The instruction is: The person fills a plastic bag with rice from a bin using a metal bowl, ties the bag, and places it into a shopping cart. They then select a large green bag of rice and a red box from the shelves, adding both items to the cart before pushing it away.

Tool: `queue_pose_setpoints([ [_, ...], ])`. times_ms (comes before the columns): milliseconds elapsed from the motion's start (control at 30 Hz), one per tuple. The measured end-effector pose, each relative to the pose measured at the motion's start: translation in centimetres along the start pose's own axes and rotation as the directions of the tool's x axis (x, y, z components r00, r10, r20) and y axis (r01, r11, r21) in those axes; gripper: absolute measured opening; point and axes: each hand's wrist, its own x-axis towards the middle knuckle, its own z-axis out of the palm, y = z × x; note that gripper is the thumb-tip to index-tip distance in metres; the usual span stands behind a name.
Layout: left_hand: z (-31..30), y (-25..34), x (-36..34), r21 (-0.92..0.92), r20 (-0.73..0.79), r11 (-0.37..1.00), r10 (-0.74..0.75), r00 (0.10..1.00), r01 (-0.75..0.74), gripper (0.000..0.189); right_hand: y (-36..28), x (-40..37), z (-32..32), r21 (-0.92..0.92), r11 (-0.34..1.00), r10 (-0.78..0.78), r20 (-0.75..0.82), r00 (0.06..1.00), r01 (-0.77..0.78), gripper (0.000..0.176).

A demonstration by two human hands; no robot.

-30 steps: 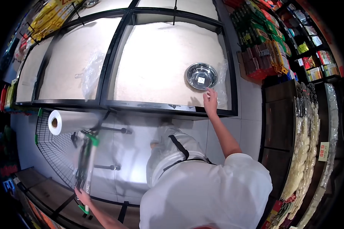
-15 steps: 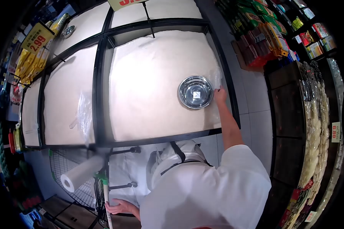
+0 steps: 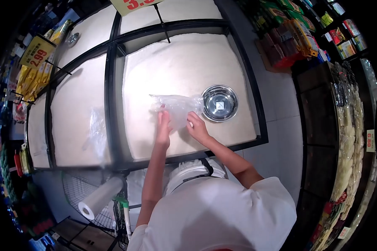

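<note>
A thin clear plastic bag (image 3: 176, 112) is stretched between my hands above the bin of pale grain-like goods (image 3: 171, 69). My left hand (image 3: 163, 126) pinches its left side with the fingers raised. On the other side my right hand (image 3: 197, 126) has its fingers closed on the bag's right edge. Just right of the bag, a shiny metal bowl (image 3: 220, 103) rests on the pale goods, a small white label at its bottom. The bag's right end reaches close to the bowl's rim.
Black frames (image 3: 108, 100) divide the bins. Price signs (image 3: 37, 52) stand on thin posts. A white plastic bag roll (image 3: 100, 197) lies over a wire cart (image 3: 77, 190) at lower left. Another clear bag (image 3: 97, 131) lies in the left bin. Packaged goods (image 3: 289, 39) line the right.
My right hand has come left from beside the bowl, bringing the plastic bag. My left hand has left the cart handle and risen to the bag.
</note>
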Motion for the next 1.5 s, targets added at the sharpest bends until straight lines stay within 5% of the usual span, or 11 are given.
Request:
queue_pose_setpoints([
  [167, -1.4, -2.4, 1.3, 0.028, 0.021, 1.0, -0.005, 1.0, 0.005, 0.035, -0.5, -1.9, 2.6, 0.198, 0.941, 0.228, 0.231, 0.946, -0.276, 0.031],
  [267, -3.1, -3.1, 0.5, 0.107, -0.047, 0.994, 0.033, 0.998, -0.028, 0.035, 2.1, -2.8, 3.8, 0.657, 0.649, 0.306, 0.238, 0.922, -0.385, 0.028],
  [300, -3.3, -3.6, 0.3, 0.134, -0.058, 0.991, 0.035, 0.998, -0.027, 0.036, 1.1, -2.5, 2.3, 0.642, 0.407, 0.487, 0.449, 0.749, -0.649, 0.04],
  [400, -3.9, -4.2, 0.1, 0.156, -0.011, 0.982, 0.11, 0.994, -0.107, 0.033, -4.1, -1.3, 0.8, 0.691, 0.296, 0.505, 0.473, 0.722, -0.66, 0.055],
  [600, -5.6, -2.0, -1.3, -0.155, 0.236, 0.986, -0.025, 0.971, 0.063, 0.042, -4.6, -0.2, 4.3, 0.594, 0.625, 0.401, 0.312, 0.861, -0.507, 0.05],
  [867, -3.7, -1.7, -3.6, 0.16, 0.153, 0.973, 0.144, 0.978, -0.168, 0.041, -3.4, -1.0, 5.8, 0.415, 0.8, 0.409, 0.151, 0.9, -0.433, 0.015],
  [1100, -6.6, -4.1, -2.5, -0.163, -0.019, 0.986, 0.021, 1.0, -0.024, 0.023, -0.4, -1.0, 4.2, 0.832, 0.106, 0.631, 0.367, 0.683, -0.544, 0.018],
  [1333, -10.7, -4.4, -2.0, -0.524, 0.025, 0.85, -0.044, 0.999, 0.051, 0.028, -2.2, 0.0, 0.3, 0.767, -0.133, 0.596, 0.568, 0.568, -0.628, 0.036],
  [1400, -10.7, -4.6, -2.0, -0.565, 0.042, 0.82, -0.083, 0.996, 0.092, 0.025, -3.3, -0.9, 0.5, 0.656, 0.357, 0.489, 0.476, 0.732, -0.665, 0.037],
  [1467, -10.0, -3.6, -2.2, -0.557, 0.064, 0.819, -0.119, 0.991, 0.134, 0.023, -2.6, -1.9, 1.7, 0.343, 0.873, 0.19, 0.418, 0.888, -0.348, 0.036],
  [1500, -10.6, -4.3, -2.0, -0.565, 0.11, 0.81, -0.115, 0.987, 0.157, 0.024, -5.0, -1.1, 0.8, 0.033, 0.937, 0.292, 0.467, 0.834, -0.347, 0.031],
])
